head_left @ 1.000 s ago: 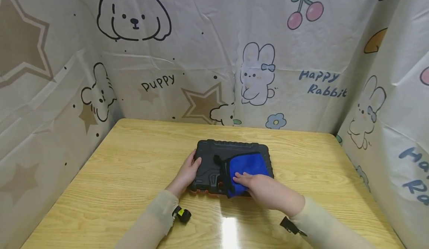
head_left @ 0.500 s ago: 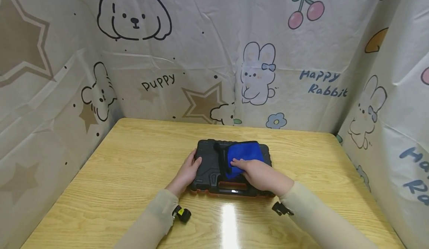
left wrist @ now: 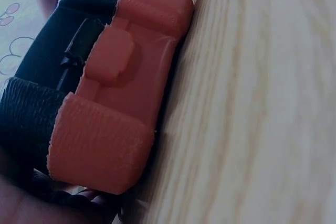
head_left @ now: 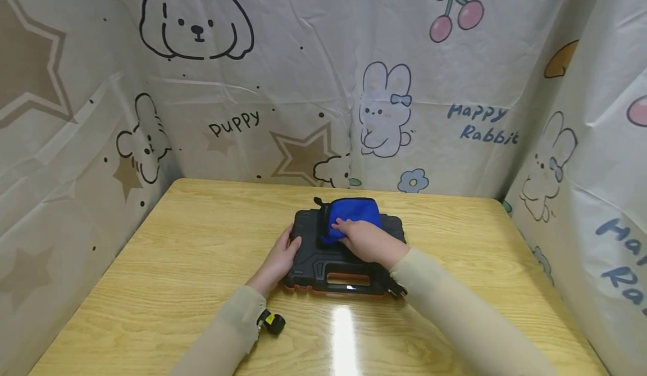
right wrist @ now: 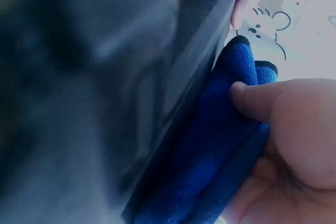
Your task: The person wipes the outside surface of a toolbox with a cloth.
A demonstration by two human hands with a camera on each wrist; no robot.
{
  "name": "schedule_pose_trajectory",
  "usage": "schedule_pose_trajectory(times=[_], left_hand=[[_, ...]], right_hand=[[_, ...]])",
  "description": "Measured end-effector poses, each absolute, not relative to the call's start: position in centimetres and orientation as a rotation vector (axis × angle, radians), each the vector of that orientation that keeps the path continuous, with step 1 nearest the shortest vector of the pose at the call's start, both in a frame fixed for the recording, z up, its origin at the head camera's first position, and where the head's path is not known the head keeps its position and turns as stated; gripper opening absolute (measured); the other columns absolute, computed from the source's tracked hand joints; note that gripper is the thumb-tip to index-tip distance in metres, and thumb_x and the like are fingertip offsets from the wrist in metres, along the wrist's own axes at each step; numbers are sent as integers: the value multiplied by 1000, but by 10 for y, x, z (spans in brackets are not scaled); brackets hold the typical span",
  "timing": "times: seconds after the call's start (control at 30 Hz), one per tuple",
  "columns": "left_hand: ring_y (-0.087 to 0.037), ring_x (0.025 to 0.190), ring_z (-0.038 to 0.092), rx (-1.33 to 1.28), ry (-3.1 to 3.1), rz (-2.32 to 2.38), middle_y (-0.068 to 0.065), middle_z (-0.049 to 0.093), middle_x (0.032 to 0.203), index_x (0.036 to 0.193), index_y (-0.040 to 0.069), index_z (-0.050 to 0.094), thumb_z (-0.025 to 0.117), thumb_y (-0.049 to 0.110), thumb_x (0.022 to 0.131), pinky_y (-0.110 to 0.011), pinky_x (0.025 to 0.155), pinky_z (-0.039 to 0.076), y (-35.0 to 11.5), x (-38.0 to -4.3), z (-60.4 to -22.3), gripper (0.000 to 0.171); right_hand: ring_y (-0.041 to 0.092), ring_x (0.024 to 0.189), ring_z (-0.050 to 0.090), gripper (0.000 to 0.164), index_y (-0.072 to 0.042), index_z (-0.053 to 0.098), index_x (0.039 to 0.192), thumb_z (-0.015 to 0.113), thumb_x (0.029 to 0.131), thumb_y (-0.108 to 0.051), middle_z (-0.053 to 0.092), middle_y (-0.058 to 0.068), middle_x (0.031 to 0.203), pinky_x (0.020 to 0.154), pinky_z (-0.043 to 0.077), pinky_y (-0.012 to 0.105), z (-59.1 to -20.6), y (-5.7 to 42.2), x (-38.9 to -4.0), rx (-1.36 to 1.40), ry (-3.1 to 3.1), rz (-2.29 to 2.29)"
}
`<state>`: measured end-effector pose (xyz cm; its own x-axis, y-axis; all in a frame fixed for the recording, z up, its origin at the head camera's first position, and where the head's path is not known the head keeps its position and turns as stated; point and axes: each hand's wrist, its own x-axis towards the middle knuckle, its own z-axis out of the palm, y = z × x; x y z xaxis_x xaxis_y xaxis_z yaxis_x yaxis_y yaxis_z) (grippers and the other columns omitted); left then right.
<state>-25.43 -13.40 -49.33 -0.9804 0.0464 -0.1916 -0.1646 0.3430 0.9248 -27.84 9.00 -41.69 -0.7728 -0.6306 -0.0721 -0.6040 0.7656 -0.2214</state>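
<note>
A black tool case [head_left: 308,263] with an orange lower half lies flat on the wooden table, its handle toward the person. At its left side, my left hand [head_left: 278,255] grips the edge, thumb along the top. The left wrist view shows the orange side [left wrist: 131,77] close against the wood. My right hand [head_left: 371,241] pinches a folded blue cloth [head_left: 356,208] with black edging over the far half of the lid. In the right wrist view the thumb presses on the cloth [right wrist: 210,129], with the other fingers partly hidden behind it.
The wooden table [head_left: 202,235] runs out around the case on all sides. Behind it and at both sides hangs a white curtain [head_left: 303,84] printed with cartoon animals. A strap with a small black device [head_left: 273,322] sits on the left wrist.
My right hand has slid the blue cloth from the near right of the lid to its far edge, uncovering the handle. The left hand and the case have stayed put.
</note>
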Motion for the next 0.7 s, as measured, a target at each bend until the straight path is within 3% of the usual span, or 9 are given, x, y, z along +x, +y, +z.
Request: schedule_pose_trajectory(times=[0.23,0.7], left_hand=[[-32,147,17,-114,2427,1686,-17,16,160,156,13,15,39,35,104,-50,118,18,-134,-255,-494,61],[-33,147,17,-80,2411,1718,-19,17,159,155,10,14,36,31,105,-51,118,17,-133,-256,-496,59]], right_hand=[[31,138,39,48,-8,45,144,47,102,-31,40,13,150,111,34,42,-419,70,-281,-949,2811,-198],[32,140,36,48,-9,41,146,47,102,-27,36,12,153,108,38,38,-415,56,-245,-1082,2766,1]])
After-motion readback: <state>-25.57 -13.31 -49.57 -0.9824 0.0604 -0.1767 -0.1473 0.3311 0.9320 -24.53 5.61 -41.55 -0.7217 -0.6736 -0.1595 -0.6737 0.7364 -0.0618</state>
